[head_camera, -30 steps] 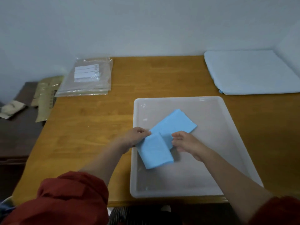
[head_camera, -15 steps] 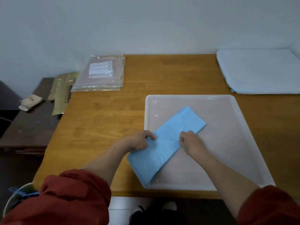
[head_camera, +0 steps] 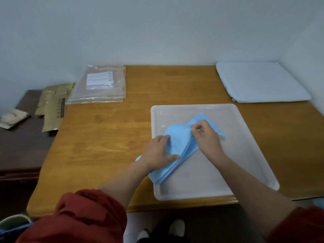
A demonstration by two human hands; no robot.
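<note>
Closest to me, two red sleeves [head_camera: 84, 216] are framing the bottom of the head view, with a pair of shoes [head_camera: 177, 227] showing on the floor between them. I am following both bare forearms as they are reaching forward over the near edge of the wooden table [head_camera: 105, 137] into a white plastic tray [head_camera: 210, 172].

The blue cloth [head_camera: 177, 139] is lying slantwise in the left half of that tray, and its near corner is hanging over the tray's left rim onto the table. The left hand [head_camera: 157, 153] is lying flat on the cloth's near part, fingers straight and thumb stretched out to the right, pressing it down. The right hand [head_camera: 205, 135] is curling its fingers and pinching the cloth's upper layer, lifting it so that a fold is arching up between the two hands.

Farther back on the left, I am seeing a stack of clear plastic bags [head_camera: 100, 85] with white labels, and beside it some olive packets [head_camera: 54, 106] overlapping a dark side table [head_camera: 21, 146]. At the far right corner, a pale blue folded pad [head_camera: 259, 81] is resting against the wall.
</note>
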